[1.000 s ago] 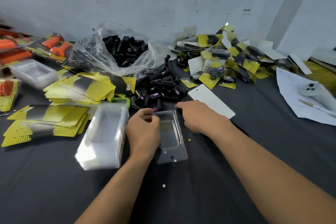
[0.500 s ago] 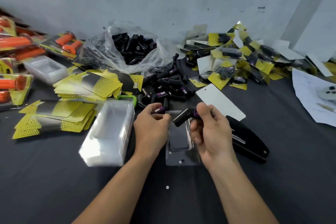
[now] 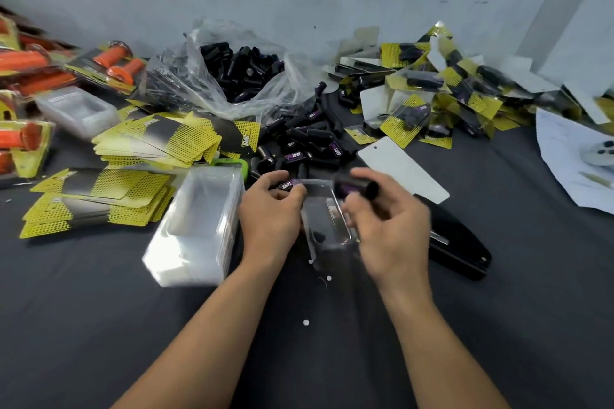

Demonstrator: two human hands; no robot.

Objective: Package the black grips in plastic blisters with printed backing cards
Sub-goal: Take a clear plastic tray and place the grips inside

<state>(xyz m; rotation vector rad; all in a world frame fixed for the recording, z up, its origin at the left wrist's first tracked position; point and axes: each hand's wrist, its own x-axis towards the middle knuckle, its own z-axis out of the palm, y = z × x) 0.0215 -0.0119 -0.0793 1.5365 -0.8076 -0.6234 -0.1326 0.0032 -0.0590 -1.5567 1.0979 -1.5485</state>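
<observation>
Dark tabletop (image 3: 99, 325): my left hand (image 3: 269, 219) pinches a black grip (image 3: 288, 184); my right hand (image 3: 392, 226) grasps a second grip (image 3: 357, 188), one o'clock of the blister (image 3: 327, 226).

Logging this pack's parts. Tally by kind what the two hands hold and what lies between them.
Black grips: 2, one grip in the left hand, other grip in the right hand
Clear blister: 1
Total: 3
</observation>
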